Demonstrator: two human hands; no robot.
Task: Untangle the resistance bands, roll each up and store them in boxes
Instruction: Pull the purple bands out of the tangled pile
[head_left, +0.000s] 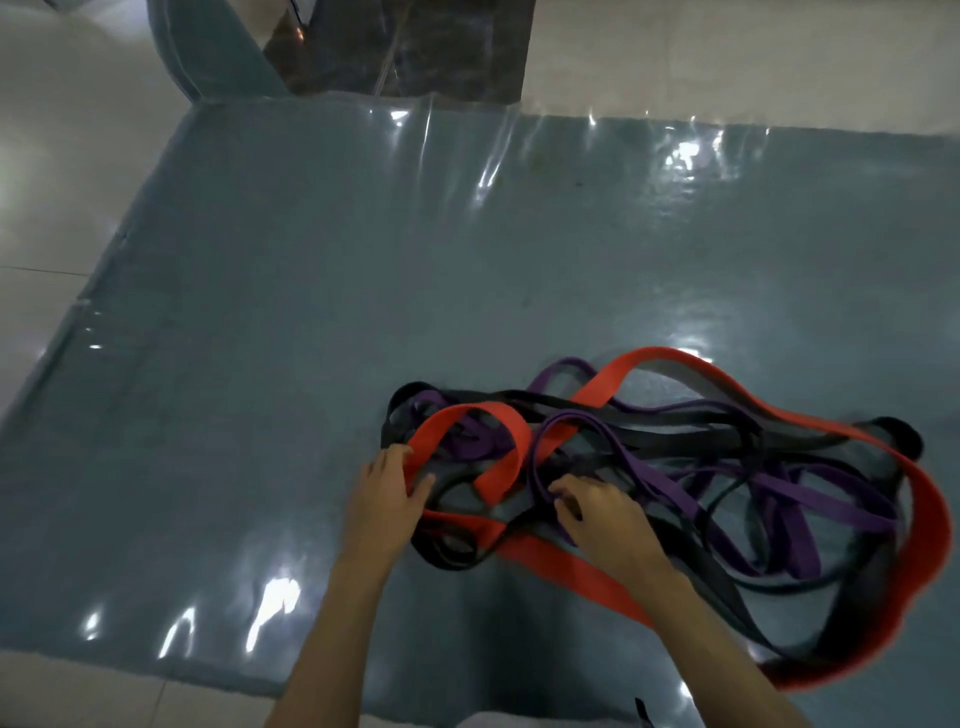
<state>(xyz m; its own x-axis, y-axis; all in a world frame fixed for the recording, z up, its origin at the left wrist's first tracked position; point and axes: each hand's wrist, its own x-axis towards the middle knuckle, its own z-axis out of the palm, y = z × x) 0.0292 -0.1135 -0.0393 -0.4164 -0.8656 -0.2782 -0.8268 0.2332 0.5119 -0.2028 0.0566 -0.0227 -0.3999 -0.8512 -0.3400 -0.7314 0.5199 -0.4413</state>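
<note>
Both hands, left (387, 493) and right (605, 512), in tangled bands (675, 457) on mat (260, 364)

all we've got in shot is our two forearms and hands, left hand (387, 493) and right hand (602, 512). both arms bare up to the frame edge, fingers bare too, short plain nails.

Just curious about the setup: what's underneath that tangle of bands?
The tangled resistance bands lie on a blue-grey mat under a clear, shiny plastic sheet. Pale floor tiles surround it. The hands and the pile hide whatever lies directly beneath.
</note>
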